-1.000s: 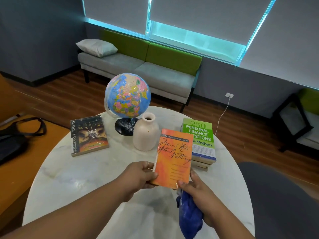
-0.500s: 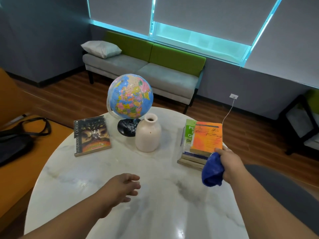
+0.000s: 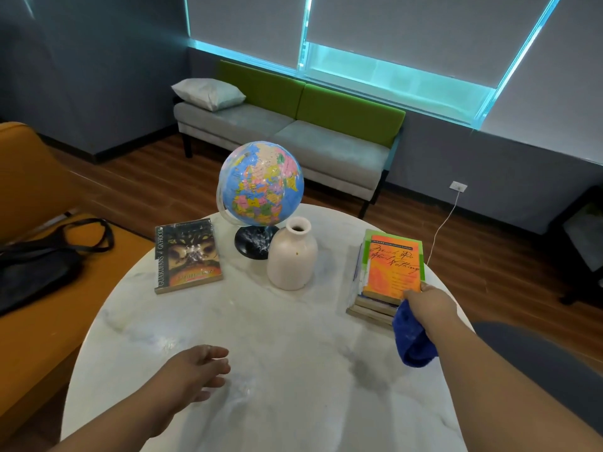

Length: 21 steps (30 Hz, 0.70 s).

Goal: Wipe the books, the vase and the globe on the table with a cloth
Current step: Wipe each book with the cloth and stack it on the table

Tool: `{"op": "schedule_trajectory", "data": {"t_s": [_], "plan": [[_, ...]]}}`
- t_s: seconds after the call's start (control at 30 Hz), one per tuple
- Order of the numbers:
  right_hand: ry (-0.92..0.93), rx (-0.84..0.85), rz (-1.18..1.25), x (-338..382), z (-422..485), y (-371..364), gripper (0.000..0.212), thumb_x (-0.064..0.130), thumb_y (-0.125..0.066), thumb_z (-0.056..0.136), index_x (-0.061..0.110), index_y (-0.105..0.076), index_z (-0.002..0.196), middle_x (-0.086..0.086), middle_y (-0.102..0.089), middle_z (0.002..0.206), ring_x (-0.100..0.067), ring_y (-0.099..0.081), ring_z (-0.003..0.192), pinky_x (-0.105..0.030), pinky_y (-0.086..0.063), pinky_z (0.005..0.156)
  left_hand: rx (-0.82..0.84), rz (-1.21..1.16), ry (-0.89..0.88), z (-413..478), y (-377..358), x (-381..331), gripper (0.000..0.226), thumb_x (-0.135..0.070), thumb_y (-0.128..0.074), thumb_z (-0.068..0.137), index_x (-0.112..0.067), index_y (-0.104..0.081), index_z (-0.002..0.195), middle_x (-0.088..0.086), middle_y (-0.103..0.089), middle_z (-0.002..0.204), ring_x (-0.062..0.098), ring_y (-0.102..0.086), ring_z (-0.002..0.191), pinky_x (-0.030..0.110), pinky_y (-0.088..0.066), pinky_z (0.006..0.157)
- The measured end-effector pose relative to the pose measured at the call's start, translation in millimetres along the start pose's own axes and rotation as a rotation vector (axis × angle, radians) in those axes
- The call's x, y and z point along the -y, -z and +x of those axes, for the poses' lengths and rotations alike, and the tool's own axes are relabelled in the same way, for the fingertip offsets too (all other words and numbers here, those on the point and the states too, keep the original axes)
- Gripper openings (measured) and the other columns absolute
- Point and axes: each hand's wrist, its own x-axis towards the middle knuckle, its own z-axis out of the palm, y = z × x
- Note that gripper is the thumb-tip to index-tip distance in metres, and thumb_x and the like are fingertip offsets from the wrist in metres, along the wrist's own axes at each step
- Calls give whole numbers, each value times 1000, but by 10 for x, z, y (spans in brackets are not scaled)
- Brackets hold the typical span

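My right hand (image 3: 430,305) clamped round bunched blue cloth (image 3: 412,340), which hangs below palm. Same hand touches near right corner of orange paperback (image 3: 393,267). Paperback lies flat atop book stack (image 3: 368,309) near right edge of white marble table (image 3: 287,324). My left hand (image 3: 195,370) over near part of table, fingers loose and apart, holding nothing. Cream vase (image 3: 292,259) upright mid-table, globe (image 3: 261,182) just behind it, dark paperback (image 3: 187,256) flat to left.
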Motion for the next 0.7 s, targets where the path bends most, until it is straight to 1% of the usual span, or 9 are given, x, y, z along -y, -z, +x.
{"op": "schedule_trajectory", "data": {"t_s": [0.1, 0.2, 0.27, 0.33, 0.43, 0.5, 0.57, 0.63, 0.7], "plan": [[16, -2, -71, 22, 13, -5, 29, 27, -41, 99, 13, -56, 119, -11, -61, 96, -28, -55, 83, -31, -43, 74, 0, 1, -9, 2, -6, -5, 50, -40, -62, 62, -21, -64, 108, -1, -73, 99, 17, -69, 92, 30, -52, 77], [-15, 11, -104, 45, -8, -20, 32, 29, -40, 100, 12, -53, 125, -9, -56, 93, -25, -51, 80, -29, -39, 73, 3, 4, -17, 11, 0, -13, 49, -41, -62, 63, -22, -64, 108, 0, -73, 100, 18, -69, 92, 31, -53, 79], [-22, -8, -102, 33, -38, -51, 32, 30, -38, 101, 11, -54, 123, -9, -55, 88, -24, -51, 77, -30, -39, 73, 1, 6, -17, 26, 16, -7, 49, -41, -61, 63, -22, -63, 107, -1, -73, 99, 18, -69, 92, 31, -53, 80], [9, -62, -59, -13, -105, -73, 33, 30, -39, 101, 12, -52, 126, -8, -56, 88, -25, -52, 77, -30, -40, 72, 1, 8, -15, 35, 34, 5, 48, -41, -61, 63, -22, -63, 107, -1, -73, 99, 17, -69, 92, 31, -53, 79], [70, -191, 147, -57, -305, -73, 42, 32, -46, 99, 16, -40, 137, -11, -63, 98, -31, -59, 85, -34, -45, 73, -22, 21, -25, 76, 79, 38, 43, -37, -66, 67, -20, -64, 107, 1, -72, 99, 19, -68, 91, 28, -52, 73], [144, -268, 289, -8, -485, -71, 44, 34, -49, 98, 19, -38, 137, -11, -65, 101, -31, -60, 89, -36, -46, 73, -103, 54, -57, 139, 114, 53, 28, -25, -70, 83, -17, -65, 109, 3, -71, 99, 19, -67, 90, 29, -51, 73], [225, -256, 376, 97, -673, -102, 40, 33, -52, 97, 22, -42, 134, -7, -61, 98, -27, -57, 89, -34, -42, 74, -262, 222, -127, 285, 205, 57, 19, -20, -63, 91, -19, -67, 109, 0, -69, 103, 17, -63, 90, 30, -50, 79], [283, -184, 411, 195, -832, -179, 37, 29, -55, 96, 24, -46, 131, 0, -57, 92, -21, -52, 86, -30, -37, 74, -413, 402, -194, 457, 327, -27, 23, -21, -60, 93, -19, -66, 115, 0, -67, 110, 13, -57, 90, 28, -48, 83], [321, -123, 420, 260, -947, -283, 35, 27, -57, 94, 25, -48, 128, 4, -58, 99, -20, -53, 95, -31, -39, 77, -509, 460, -222, 626, 447, -160, 28, -21, -60, 93, -18, -65, 120, 3, -65, 117, 15, -57, 89, 31, -49, 85]]}}
